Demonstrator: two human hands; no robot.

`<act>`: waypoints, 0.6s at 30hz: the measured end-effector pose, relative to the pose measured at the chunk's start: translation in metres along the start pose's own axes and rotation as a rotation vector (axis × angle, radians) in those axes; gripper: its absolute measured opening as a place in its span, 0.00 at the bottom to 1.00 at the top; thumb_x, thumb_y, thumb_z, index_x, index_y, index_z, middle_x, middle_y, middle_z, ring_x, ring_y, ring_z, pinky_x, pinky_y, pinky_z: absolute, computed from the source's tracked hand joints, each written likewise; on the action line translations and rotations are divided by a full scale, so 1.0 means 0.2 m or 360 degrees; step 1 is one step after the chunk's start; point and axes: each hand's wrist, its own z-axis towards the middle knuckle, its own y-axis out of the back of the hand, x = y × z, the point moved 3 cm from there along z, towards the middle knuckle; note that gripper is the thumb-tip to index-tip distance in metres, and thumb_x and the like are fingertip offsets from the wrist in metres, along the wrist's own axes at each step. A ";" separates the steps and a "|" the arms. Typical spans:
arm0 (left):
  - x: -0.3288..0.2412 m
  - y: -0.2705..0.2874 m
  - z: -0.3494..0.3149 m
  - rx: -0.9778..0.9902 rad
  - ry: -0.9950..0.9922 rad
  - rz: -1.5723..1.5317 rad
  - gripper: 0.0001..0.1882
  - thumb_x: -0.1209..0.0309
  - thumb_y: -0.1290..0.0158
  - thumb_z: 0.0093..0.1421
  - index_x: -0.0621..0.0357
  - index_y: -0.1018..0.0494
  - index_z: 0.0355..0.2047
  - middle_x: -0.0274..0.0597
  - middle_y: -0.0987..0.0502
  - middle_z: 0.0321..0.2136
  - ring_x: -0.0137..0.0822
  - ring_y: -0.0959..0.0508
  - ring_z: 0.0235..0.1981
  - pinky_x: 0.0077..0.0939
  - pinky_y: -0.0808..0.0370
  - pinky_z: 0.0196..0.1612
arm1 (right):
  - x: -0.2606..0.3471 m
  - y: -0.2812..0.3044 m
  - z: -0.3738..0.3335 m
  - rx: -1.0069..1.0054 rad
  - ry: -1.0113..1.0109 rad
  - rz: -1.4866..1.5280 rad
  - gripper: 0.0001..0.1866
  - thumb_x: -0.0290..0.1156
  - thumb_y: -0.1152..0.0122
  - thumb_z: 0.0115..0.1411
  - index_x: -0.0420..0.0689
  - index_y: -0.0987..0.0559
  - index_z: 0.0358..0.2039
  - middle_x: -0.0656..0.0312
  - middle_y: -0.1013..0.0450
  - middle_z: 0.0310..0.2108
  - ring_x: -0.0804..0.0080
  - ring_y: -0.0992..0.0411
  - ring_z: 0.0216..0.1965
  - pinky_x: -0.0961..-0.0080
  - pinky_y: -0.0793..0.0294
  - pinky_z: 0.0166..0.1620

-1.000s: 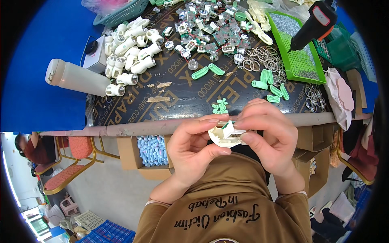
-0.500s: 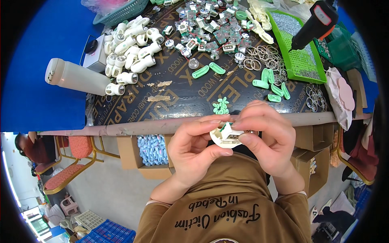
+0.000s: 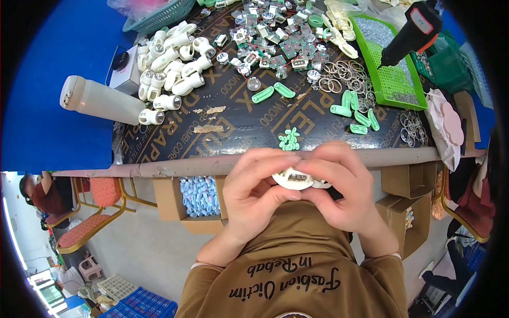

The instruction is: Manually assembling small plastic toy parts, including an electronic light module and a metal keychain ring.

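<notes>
A white plastic flashlight casing (image 3: pixel 293 183) is held in front of my body, just off the table's near edge. A small electronic part with metal contacts (image 3: pixel 297 177) sits inside its opening. My left hand (image 3: pixel 254 193) is closed round the left end, with its thumb below and its fingers over the top. From the other side my right hand (image 3: pixel 342 188) grips it, fingertips pressing the top and thumb underneath. My fingers cover much of the casing. Beyond my hands, a small heap of green buttons (image 3: pixel 289 139) lies on the dark table (image 3: pixel 233 138).
Finished-looking white flashlights (image 3: pixel 172 58) are piled left, beside a white bottle (image 3: pixel 101 100). Circuit parts with reflectors (image 3: pixel 281 40) cover the far middle. Green oval pieces (image 3: pixel 360 117) and metal rings (image 3: pixel 339 74) lie right, near a green tray (image 3: pixel 389 79) and a black electric screwdriver (image 3: pixel 411 34).
My right hand has shifted slightly inward and its fingers have come down over the casing. The inner part, tilted up with green showing before, now sits lower. My left fingers reach further over the top.
</notes>
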 end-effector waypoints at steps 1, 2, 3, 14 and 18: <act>-0.01 -0.01 0.01 0.0077 0.0005 0.0143 0.18 0.82 0.41 0.46 0.65 0.27 0.40 0.46 0.31 0.45 0.36 0.25 0.41 0.28 0.26 0.45 | 0.00 0.00 0.00 -0.0085 0.0048 -0.0008 0.16 0.25 0.33 0.39 0.43 0.23 0.33 0.61 0.29 0.33 0.63 0.30 0.32 0.70 0.32 0.37; -0.01 0.00 0.01 0.0082 0.0003 0.0142 0.18 0.82 0.41 0.46 0.65 0.27 0.40 0.46 0.31 0.45 0.36 0.25 0.41 0.28 0.26 0.45 | 0.00 0.01 0.00 -0.0090 0.0049 -0.0011 0.16 0.25 0.33 0.39 0.43 0.23 0.33 0.61 0.29 0.33 0.63 0.30 0.32 0.70 0.32 0.37; -0.03 0.00 0.01 0.0076 -0.0108 0.0399 0.17 0.79 0.40 0.46 0.65 0.27 0.38 0.46 0.30 0.43 0.38 0.25 0.39 0.30 0.26 0.43 | 0.00 0.01 -0.01 -0.0105 0.0101 -0.0031 0.16 0.25 0.34 0.39 0.42 0.23 0.32 0.61 0.29 0.31 0.63 0.29 0.32 0.69 0.32 0.37; 0.00 0.02 -0.03 0.0299 -0.0176 0.0633 0.21 0.69 0.37 0.44 0.63 0.29 0.38 0.43 0.26 0.33 0.38 0.25 0.33 0.30 0.28 0.38 | -0.04 0.04 -0.05 -0.0003 0.0198 -0.0019 0.11 0.27 0.36 0.42 0.43 0.23 0.29 0.62 0.28 0.30 0.64 0.30 0.33 0.66 0.32 0.41; 0.12 0.02 -0.05 0.0512 0.1140 -0.0847 0.34 0.48 0.52 0.57 0.62 0.44 0.52 0.42 0.28 0.36 0.31 0.25 0.32 0.24 0.28 0.35 | -0.04 0.09 -0.03 0.0390 0.0183 0.0054 0.17 0.29 0.35 0.42 0.44 0.24 0.36 0.64 0.28 0.34 0.65 0.30 0.40 0.63 0.37 0.48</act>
